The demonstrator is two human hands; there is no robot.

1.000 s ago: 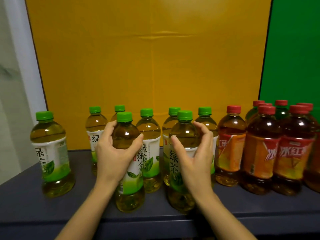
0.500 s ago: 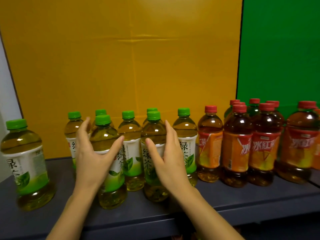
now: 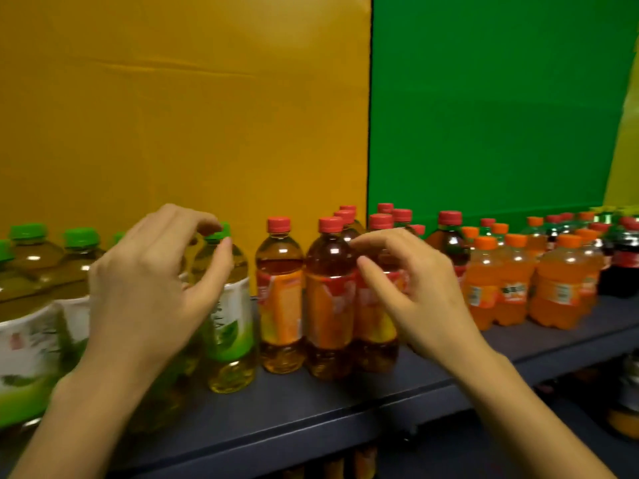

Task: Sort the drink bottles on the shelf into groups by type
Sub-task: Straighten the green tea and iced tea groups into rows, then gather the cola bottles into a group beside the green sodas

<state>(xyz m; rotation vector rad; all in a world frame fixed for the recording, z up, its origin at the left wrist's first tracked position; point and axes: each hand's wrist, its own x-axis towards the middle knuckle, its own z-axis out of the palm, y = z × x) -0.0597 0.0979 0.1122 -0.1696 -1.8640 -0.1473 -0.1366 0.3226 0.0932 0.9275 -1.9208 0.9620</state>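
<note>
On the shelf (image 3: 311,409), four groups stand in a row: the leaf-tea bottles (image 3: 34,271) at 9 o'clock, the iced-tea bottles (image 3: 280,299) just beside them at centre, then the soda bottles (image 3: 484,281) and cola bottles (image 3: 622,264) toward 3 o'clock. The left hand (image 3: 145,288) lies before the leaf-tea bottles at 8 o'clock, the right hand (image 3: 422,299) before the iced-tea bottles at 4 o'clock.

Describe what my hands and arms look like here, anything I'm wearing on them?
The left hand and right hand are bare: no gloves, and no rings show on the visible fingers. The left forearm and right forearm are uncovered down to the frame's edge, with no sleeve, watch or bracelet in view. Blur hides the nails.
</note>
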